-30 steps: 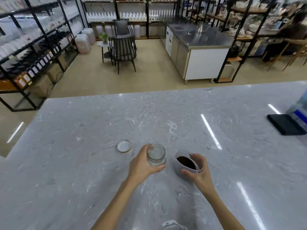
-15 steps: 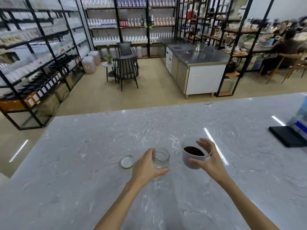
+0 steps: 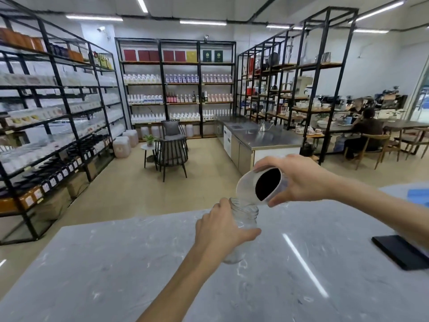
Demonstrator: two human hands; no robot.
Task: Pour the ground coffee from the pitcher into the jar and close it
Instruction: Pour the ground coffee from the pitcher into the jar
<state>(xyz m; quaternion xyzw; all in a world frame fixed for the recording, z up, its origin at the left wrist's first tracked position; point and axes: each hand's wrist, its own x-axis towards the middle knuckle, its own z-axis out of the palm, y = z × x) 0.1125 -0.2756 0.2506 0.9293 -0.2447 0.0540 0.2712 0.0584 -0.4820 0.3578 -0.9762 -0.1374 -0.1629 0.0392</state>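
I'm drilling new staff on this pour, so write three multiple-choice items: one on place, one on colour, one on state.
1. Where is the pitcher's spout?
A. Just above the jar's mouth
B. Resting on the counter
C. Behind the phone

2. What colour is the pitcher's contents?
A. White
B. Dark brown, near black
C. Green

3. What state is the jar in?
A. Lidded
B. Lying on its side
C. Open, tilted and raised off the counter in the left hand

Answers:
1 A, the tilted spout sits at the jar's rim, held by the right hand.
2 B, dark grounds fill the pitcher's opening.
3 C, the threaded mouth is bare and the jar's base clears the counter.
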